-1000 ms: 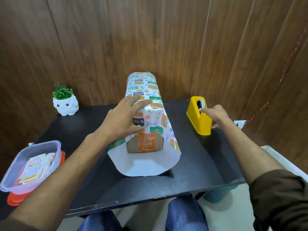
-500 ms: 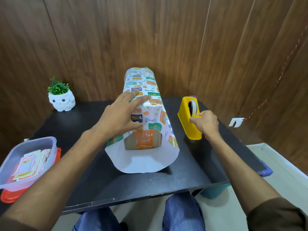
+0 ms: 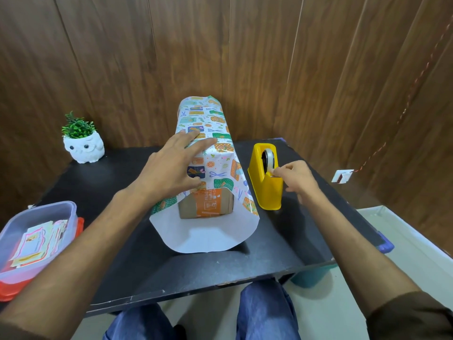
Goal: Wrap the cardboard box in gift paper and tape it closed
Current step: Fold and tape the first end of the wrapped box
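- A cardboard box (image 3: 206, 203) lies in the middle of a black table (image 3: 110, 182), at the centre of the frame. Its long axis runs from the viewer towards the wooden wall (image 3: 122, 57) at the top.
- Patterned gift paper (image 3: 218, 153) curves over the box like a tunnel along that same axis. The near end is open, showing the box's brown end face with an orange label.
- The paper's white underside juts past the box towards the lower centre of the frame. A strip of tabletop shows between it and the table's front edge.
- The left hand (image 3: 171, 168) lies flat on top of the paper, fingers straight and spread, pressing it down.
- The right hand (image 3: 296, 175), right of centre, pinches the tape (image 3: 271, 171) end between thumb and forefinger at the cutter of a yellow tape dispenser (image 3: 267, 192).
- The dispenser stands just beside the paper's right edge.
- Left of the paper, a wide stretch of tabletop shows. Beyond it a clear plastic container (image 3: 63, 212) of cards sits at the lower left and a white owl planter (image 3: 83, 149) at the upper left.
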